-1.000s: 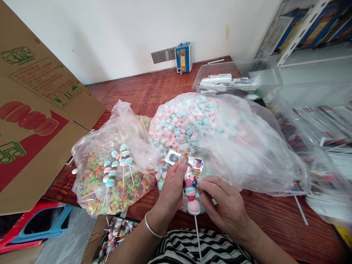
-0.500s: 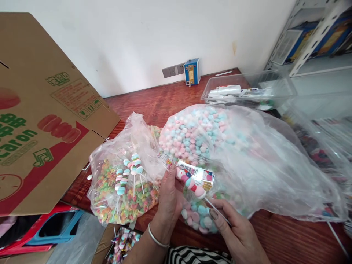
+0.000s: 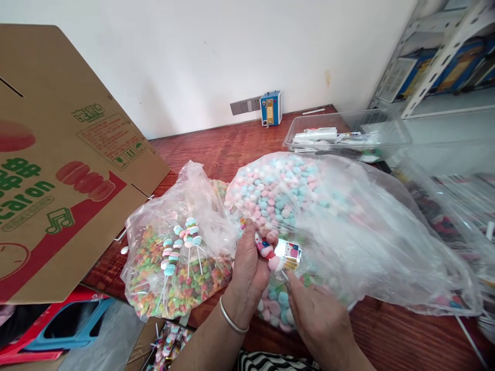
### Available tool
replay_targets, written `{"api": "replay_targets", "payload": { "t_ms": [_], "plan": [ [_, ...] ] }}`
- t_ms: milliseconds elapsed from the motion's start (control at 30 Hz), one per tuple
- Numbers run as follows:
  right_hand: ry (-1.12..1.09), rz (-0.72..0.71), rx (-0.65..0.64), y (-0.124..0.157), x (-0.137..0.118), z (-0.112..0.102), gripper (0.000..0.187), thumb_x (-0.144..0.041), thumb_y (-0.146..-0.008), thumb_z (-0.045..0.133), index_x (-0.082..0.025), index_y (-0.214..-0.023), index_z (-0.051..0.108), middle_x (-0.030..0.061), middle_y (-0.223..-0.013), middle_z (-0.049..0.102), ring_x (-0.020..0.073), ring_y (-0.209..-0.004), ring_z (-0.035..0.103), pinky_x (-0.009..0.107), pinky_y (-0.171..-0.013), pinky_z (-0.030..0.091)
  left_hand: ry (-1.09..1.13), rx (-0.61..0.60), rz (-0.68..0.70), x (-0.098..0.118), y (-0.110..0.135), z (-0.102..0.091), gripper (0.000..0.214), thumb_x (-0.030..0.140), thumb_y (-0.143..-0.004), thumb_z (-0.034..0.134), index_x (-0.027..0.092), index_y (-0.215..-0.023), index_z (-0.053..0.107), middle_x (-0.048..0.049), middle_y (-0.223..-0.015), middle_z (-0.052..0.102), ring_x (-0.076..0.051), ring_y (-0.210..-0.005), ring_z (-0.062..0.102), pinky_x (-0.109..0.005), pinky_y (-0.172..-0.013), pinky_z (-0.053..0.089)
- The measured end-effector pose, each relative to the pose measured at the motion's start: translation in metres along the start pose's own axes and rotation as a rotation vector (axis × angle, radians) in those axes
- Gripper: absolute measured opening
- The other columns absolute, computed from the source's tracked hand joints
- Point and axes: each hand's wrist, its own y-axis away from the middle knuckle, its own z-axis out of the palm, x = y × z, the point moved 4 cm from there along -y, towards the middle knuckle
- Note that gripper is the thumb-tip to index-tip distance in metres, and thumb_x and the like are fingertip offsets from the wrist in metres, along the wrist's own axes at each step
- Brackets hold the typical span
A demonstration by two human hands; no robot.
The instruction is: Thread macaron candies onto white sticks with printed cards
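Observation:
My left hand (image 3: 247,268) pinches the top of a candy skewer (image 3: 266,251) made of pink, blue and white discs, inside a printed clear sleeve (image 3: 288,251). My right hand (image 3: 315,317) grips the skewer's lower end, where the stick is hidden under its fingers. Both hands hover over a big clear bag of pink and blue candies (image 3: 294,196). To the left lies a smaller bag of multicoloured ring candies (image 3: 174,268) with finished skewers (image 3: 181,242) resting on top.
A large printed cardboard box flap (image 3: 65,170) stands at the left. A clear plastic tub (image 3: 348,134) holding packets sits at the back on the red-brown wooden table (image 3: 216,147). More plastic-wrapped goods (image 3: 456,206) lie at the right. Blue and red stools (image 3: 62,322) are below.
The skewer went from upright to tilted, then came closer to my left palm. My right hand moved up along the stick to the lowest candy. The view shifted slightly left.

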Motion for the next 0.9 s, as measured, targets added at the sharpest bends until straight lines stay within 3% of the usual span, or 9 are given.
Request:
{"api": "replay_targets", "payload": {
  "t_ms": [100,233,333,400,500,667,900],
  "plan": [
    [0.146,-0.030,0.005,-0.002,0.002,0.005,0.030,-0.011,-0.094,0.050,-0.003,-0.122,0.056,0.0055,-0.065,0.068,0.0192,-0.051,0.060,0.032,-0.054,0.045,-0.017,-0.031,-0.015,-0.013,0.006,-0.001,0.025,0.034,-0.082,0.071,0.016,-0.075,0.055,0.0023,-0.064,0.055,-0.009,-0.054,0.055,-0.024,-0.060,0.053],
    [-0.150,0.214,-0.083,-0.005,0.006,0.005,0.028,-0.020,-0.100,0.040,-0.011,-0.119,0.058,0.0081,-0.084,0.072,0.0183,-0.066,0.067,0.028,-0.058,0.050,-0.052,-0.109,-0.067,-0.020,0.009,-0.004,0.025,0.037,-0.081,0.071,0.015,-0.080,0.059,-0.0024,-0.073,0.063,-0.014,-0.069,0.064,-0.027,-0.066,0.055],
    [-0.360,0.398,-0.151,-0.005,0.007,0.003,0.025,-0.024,-0.101,0.038,-0.018,-0.109,0.060,0.0008,-0.074,0.069,0.0151,-0.061,0.065,0.024,-0.054,0.050,-0.032,-0.132,0.000,-0.007,0.001,-0.004,0.023,0.036,-0.082,0.070,0.015,-0.089,0.062,-0.0050,-0.085,0.067,-0.017,-0.079,0.067,-0.028,-0.071,0.056],
    [-0.419,0.455,-0.187,-0.004,0.008,0.003,0.025,-0.024,-0.102,0.037,-0.019,-0.104,0.061,-0.0017,-0.068,0.066,0.0144,-0.057,0.063,0.023,-0.052,0.049,0.005,-0.163,-0.002,0.003,-0.005,-0.002,0.019,0.031,-0.085,0.067,0.015,-0.093,0.062,-0.0009,-0.077,0.063,-0.011,-0.068,0.064,-0.025,-0.068,0.055],
    [-0.371,0.376,-0.176,-0.006,0.010,0.002,0.024,-0.023,-0.101,0.038,-0.018,-0.105,0.061,0.0005,-0.073,0.068,0.0154,-0.060,0.065,0.024,-0.053,0.049,0.053,-0.187,-0.105,0.010,-0.011,0.002,0.014,0.028,-0.090,0.062,0.014,-0.091,0.059,0.0056,-0.061,0.049,-0.005,-0.050,0.051,-0.018,-0.055,0.050],
    [-0.082,0.120,-0.020,-0.008,0.010,-0.006,0.020,-0.019,-0.099,0.045,-0.011,-0.109,0.061,0.0071,-0.077,0.071,0.0189,-0.064,0.066,0.029,-0.059,0.050,0.013,-0.126,-0.280,0.007,-0.010,0.001,0.023,0.034,-0.095,0.052,0.012,-0.088,0.056,0.0051,-0.058,0.045,-0.005,-0.046,0.048,-0.018,-0.049,0.048],
    [0.138,-0.016,0.055,-0.012,-0.004,0.000,0.020,-0.014,-0.097,0.047,-0.006,-0.107,0.062,0.0072,-0.068,0.070,0.0162,-0.053,0.059,0.030,-0.055,0.043,0.017,-0.102,-0.176,-0.015,-0.002,-0.003,0.024,0.032,-0.085,0.068,0.016,-0.078,0.051,0.0053,-0.061,0.048,-0.004,-0.044,0.044,-0.016,-0.044,0.044]
  ]
}}
